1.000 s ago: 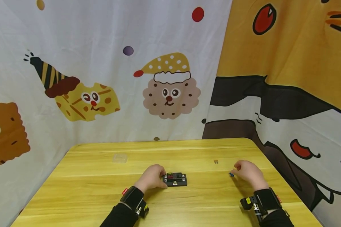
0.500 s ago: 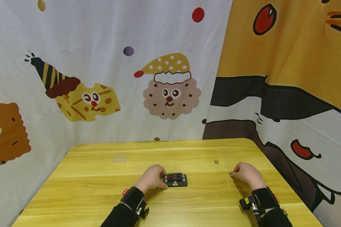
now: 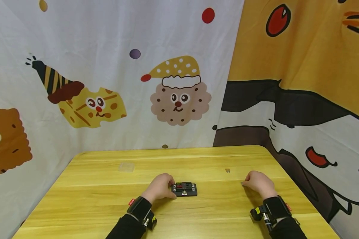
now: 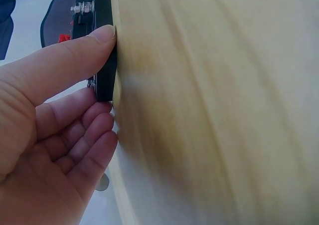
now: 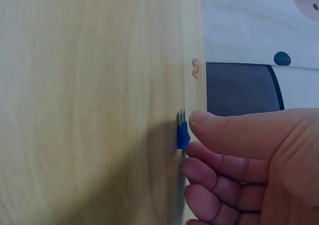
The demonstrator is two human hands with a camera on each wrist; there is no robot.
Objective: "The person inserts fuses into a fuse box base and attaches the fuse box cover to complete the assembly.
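Note:
My left hand (image 3: 159, 188) grips the left end of a small black base (image 3: 185, 194), which lies on the table and carries metal screws and a red part. In the left wrist view the thumb presses along one edge of the base (image 4: 105, 80), with curled fingers at its corner. Over at the right, my right hand (image 3: 260, 183) pinches a small blue piece with thin metal prongs (image 5: 183, 136) between thumb and index finger, close over the table. From the head view the hand hides most of that piece, leaving a silvery tip.
A small copper-coloured piece (image 3: 227, 170) lies on the wooden table (image 3: 197, 219), beyond the right hand and to its left. Toward the back left is a clear flat plastic piece (image 3: 126, 166). Printed curtains (image 3: 107, 39) hang behind the table and along its right side.
My right fingers have closed in around the blue piece, covering most of it, and the right wrist has shifted slightly left. The left hand and black base stay put.

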